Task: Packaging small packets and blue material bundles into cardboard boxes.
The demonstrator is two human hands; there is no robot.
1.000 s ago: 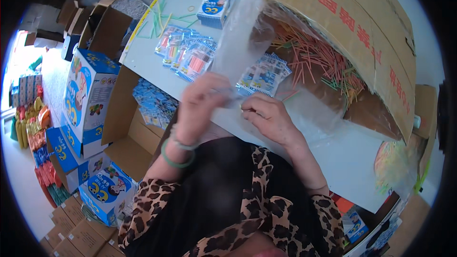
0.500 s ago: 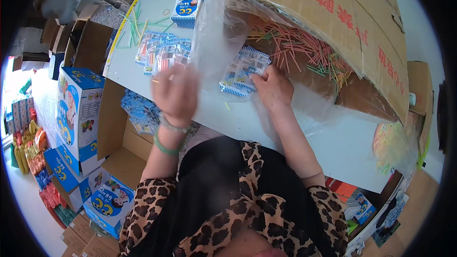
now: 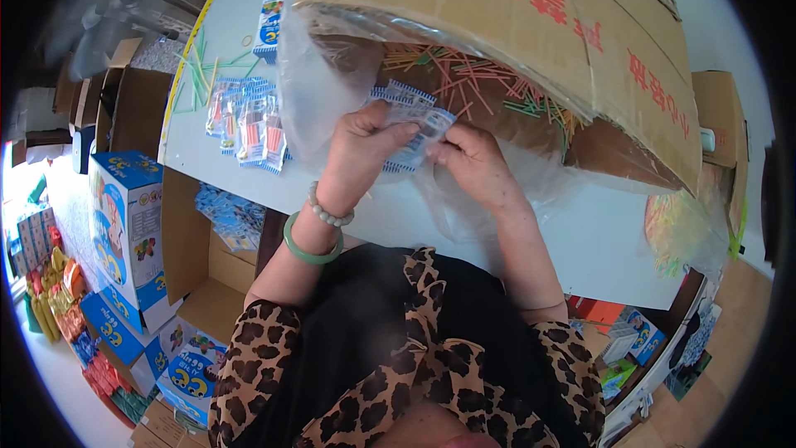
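In front of the open carton, my left hand (image 3: 358, 149) and my right hand (image 3: 477, 164) are both closed on a small clear packet (image 3: 437, 123) with blue-striped ends. My left thumb lies across its face, while my right fingers pinch its near right side. More blue-edged packets (image 3: 402, 93) show just behind and beneath it, partly hidden by my hands. Thin pink, green and yellow sticks (image 3: 473, 83) lie loose inside the cardboard carton (image 3: 531, 12). On the table to the left is a pile of filled packets (image 3: 259, 134) with pinkish contents.
A small blue-and-white box (image 3: 269, 29) and scattered green sticks (image 3: 199, 83) are at the table's far left. Clear plastic sheeting (image 3: 319, 95) hangs from the carton. Left of the table, an open box holds blue packets (image 3: 228, 214) beside blue-and-white cartons (image 3: 137, 236). A bag of sticks (image 3: 676, 232) is at right.
My left hand has moved right, from near the filled packets to the packet at my right hand. Both hands now grip that packet. The whole view has shifted slightly.
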